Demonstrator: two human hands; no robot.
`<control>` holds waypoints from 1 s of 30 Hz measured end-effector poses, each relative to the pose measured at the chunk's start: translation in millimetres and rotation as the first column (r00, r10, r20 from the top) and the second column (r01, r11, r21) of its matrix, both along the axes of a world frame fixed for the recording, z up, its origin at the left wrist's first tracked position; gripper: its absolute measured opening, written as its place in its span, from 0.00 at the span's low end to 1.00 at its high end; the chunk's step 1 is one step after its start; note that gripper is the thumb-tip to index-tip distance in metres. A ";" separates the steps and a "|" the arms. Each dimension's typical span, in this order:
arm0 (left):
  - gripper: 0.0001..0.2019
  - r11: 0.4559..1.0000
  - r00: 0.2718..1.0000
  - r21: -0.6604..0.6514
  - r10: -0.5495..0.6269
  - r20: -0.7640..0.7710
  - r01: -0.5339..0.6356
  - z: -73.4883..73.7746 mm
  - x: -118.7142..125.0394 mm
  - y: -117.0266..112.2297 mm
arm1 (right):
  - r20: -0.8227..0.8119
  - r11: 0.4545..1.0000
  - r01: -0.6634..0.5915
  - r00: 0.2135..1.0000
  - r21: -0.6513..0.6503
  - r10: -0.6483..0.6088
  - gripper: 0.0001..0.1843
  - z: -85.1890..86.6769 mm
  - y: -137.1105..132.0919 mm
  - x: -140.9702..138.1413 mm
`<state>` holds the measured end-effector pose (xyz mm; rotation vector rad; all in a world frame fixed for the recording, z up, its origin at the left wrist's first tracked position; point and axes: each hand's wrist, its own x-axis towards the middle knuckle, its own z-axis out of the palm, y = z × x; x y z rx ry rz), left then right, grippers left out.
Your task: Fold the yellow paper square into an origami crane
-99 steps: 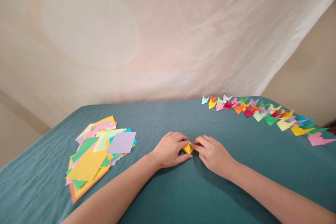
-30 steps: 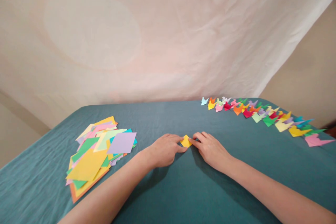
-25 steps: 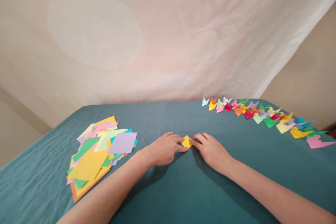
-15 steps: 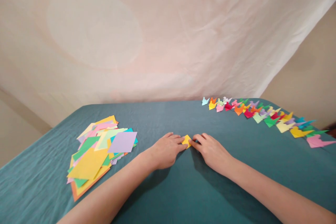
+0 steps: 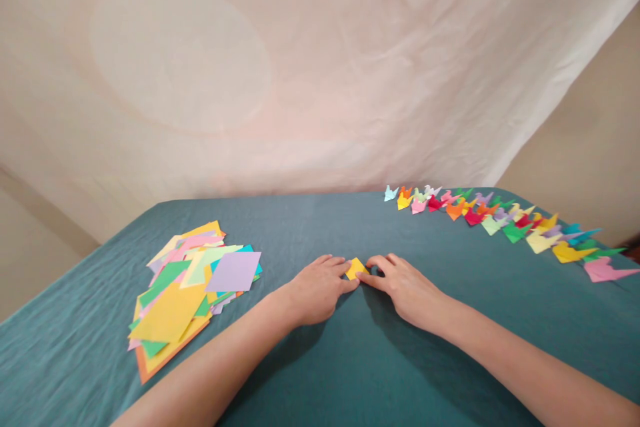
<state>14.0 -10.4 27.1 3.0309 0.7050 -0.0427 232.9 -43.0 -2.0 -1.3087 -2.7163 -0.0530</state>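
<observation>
A small folded piece of yellow origami paper (image 5: 355, 268) lies on the cloth in front of me, its upper part showing as a diamond between my hands. My left hand (image 5: 320, 288) holds its left side, with the fingers stretched along the upper left edge and the thumb at the lower corner. From the right, my right hand (image 5: 405, 290) grips the paper's lower right edge; its thumb reaches to the bottom corner and its index finger is bent above. The two thumb tips nearly meet there and cover part of the paper.
Loose coloured paper squares (image 5: 170, 310) lie in an overlapping pile at the left, a lilac square (image 5: 233, 271) on top. Rows of small folded paper birds (image 5: 493, 224) stand along the back right. A blue-green cloth (image 5: 310, 227) covers the table; a pale sheet (image 5: 320, 80) hangs behind.
My right thumb has slid left along the paper's lower edge to the bottom corner, beside the left thumb. My left thumb has shifted slightly down. The pile and birds are unchanged.
</observation>
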 end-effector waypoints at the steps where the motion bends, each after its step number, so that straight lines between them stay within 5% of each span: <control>1: 0.20 1.000 1.000 -0.006 -0.004 0.004 0.004 -0.4 -0.4 0.2 | -0.008 1.000 0.001 1.000 -0.011 -0.001 0.30 0.0 -0.1 0.4; 14: 0.32 0.973 0.997 -0.217 -0.074 0.021 0.077 4.3 -10.6 11.4 | -0.002 0.998 0.058 0.998 0.029 -0.057 0.23 -0.9 0.6 -6.4; 19: 0.35 0.937 0.986 -0.338 -0.031 0.162 0.086 2.4 -14.5 22.7 | 0.027 0.994 0.069 0.997 0.086 -0.071 0.21 -6.1 1.9 -6.9; 30: 0.29 0.982 0.997 -0.181 -0.034 0.074 0.047 -2.2 -9.2 16.6 | 0.060 0.989 0.063 0.996 0.135 -0.072 0.20 -11.9 -0.4 -8.1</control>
